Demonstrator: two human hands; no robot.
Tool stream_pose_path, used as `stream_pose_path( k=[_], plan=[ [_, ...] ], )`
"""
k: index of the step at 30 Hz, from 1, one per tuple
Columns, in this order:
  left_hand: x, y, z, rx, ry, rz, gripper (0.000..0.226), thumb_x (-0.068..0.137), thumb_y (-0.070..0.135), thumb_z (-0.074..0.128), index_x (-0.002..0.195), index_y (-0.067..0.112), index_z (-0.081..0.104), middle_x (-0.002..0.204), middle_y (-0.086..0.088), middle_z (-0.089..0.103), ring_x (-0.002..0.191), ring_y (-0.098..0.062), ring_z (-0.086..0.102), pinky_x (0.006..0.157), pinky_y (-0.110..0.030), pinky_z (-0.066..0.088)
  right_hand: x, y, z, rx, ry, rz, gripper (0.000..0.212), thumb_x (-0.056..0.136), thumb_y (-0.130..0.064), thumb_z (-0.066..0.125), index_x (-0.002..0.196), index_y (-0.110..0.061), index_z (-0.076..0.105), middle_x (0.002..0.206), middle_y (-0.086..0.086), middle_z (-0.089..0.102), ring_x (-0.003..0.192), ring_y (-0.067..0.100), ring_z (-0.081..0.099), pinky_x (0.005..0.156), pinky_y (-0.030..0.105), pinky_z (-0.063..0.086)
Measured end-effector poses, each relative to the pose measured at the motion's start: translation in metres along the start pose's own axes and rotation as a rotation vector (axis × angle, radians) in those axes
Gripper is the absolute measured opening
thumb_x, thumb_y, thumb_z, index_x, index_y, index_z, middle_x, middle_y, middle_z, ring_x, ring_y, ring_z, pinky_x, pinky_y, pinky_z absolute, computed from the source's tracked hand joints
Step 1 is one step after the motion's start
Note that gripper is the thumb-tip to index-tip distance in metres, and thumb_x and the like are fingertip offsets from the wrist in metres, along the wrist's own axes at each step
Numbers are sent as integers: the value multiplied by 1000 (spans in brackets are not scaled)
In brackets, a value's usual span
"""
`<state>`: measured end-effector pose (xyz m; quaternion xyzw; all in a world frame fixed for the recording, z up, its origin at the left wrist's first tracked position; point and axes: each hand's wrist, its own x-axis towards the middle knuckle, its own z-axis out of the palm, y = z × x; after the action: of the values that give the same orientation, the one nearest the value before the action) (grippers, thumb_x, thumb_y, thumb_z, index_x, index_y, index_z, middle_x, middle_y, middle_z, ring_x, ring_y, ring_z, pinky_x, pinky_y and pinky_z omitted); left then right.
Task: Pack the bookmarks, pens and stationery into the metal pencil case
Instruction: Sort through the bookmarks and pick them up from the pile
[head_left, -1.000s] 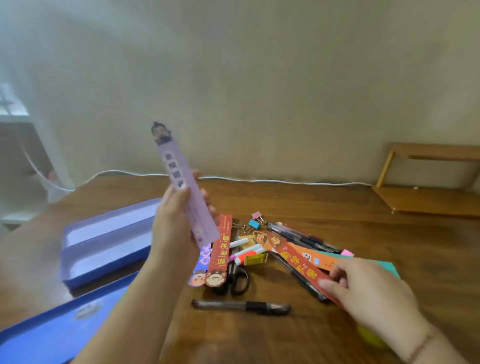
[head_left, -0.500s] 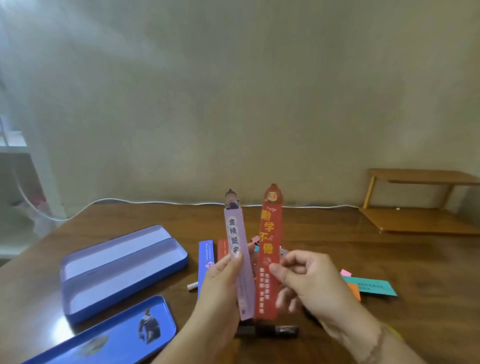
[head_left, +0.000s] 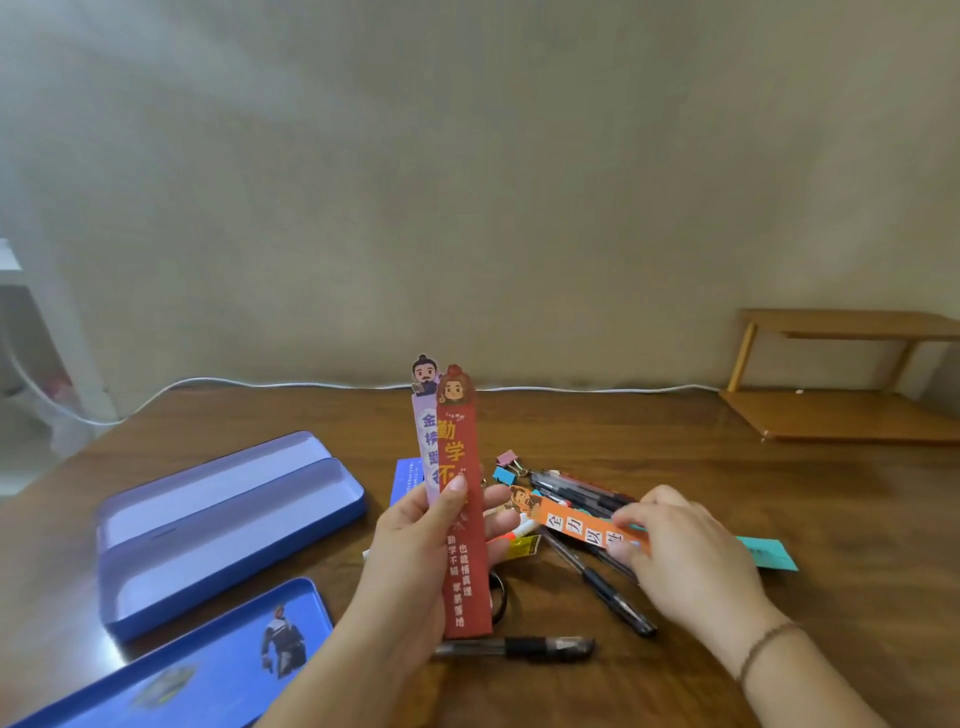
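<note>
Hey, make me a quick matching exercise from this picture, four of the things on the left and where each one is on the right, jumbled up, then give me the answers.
Things:
1. red bookmark
2. orange bookmark
3. pencil case tray
4. black pen

Places:
A. open on the table, left of the pile
B. upright in the left hand, in front of the purple bookmark
C. lying on the table at the near edge of the pile
D. pinched by the right hand over the pile

Pairs: 1-B, 2-D, 3-A, 4-C
</note>
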<state>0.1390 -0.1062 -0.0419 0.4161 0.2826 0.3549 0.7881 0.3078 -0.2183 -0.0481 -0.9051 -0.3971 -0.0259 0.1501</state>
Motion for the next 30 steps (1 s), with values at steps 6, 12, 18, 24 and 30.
stream_pose_path(
  k=[6,12,18,24,30],
  plan=[
    [-1,3,1,-81,-4,-64,25,102,16,46,114,2,62,80,-18,71,57,-22,64,49,-28,54,5,9,-8,113,-31,117,16,82,-40,70,89,-36,57,102,-14,61,92,6,58,70,25,52],
    [-7,-1,7,-22,-51,-95,22,102,11,44,112,7,63,98,-18,77,87,-31,77,76,-41,60,-19,-16,-35,1197,60,11,27,79,-18,72,96,-28,54,83,-1,74,68,19,73,46,28,50],
    [-16,-12,12,123,-159,-122,24,99,15,51,104,10,74,103,-18,76,92,-31,74,86,-50,57,-34,-43,-5,788,61,-146,22,76,-42,71,81,-30,53,84,-15,69,73,-1,70,55,21,58],
    [-18,-10,14,206,-123,-76,20,94,15,58,92,15,78,94,-13,78,81,-24,76,72,-40,60,-31,-37,8,345,250,-467,32,86,-70,29,85,-41,40,85,-26,60,76,-4,61,56,11,50],
    [-16,-1,11,131,-60,-75,18,99,21,53,111,13,62,91,-18,77,65,-24,74,55,-34,57,-4,4,-16,140,308,-75,23,91,-48,51,111,-36,55,91,-19,58,72,2,53,54,18,43]
  ],
)
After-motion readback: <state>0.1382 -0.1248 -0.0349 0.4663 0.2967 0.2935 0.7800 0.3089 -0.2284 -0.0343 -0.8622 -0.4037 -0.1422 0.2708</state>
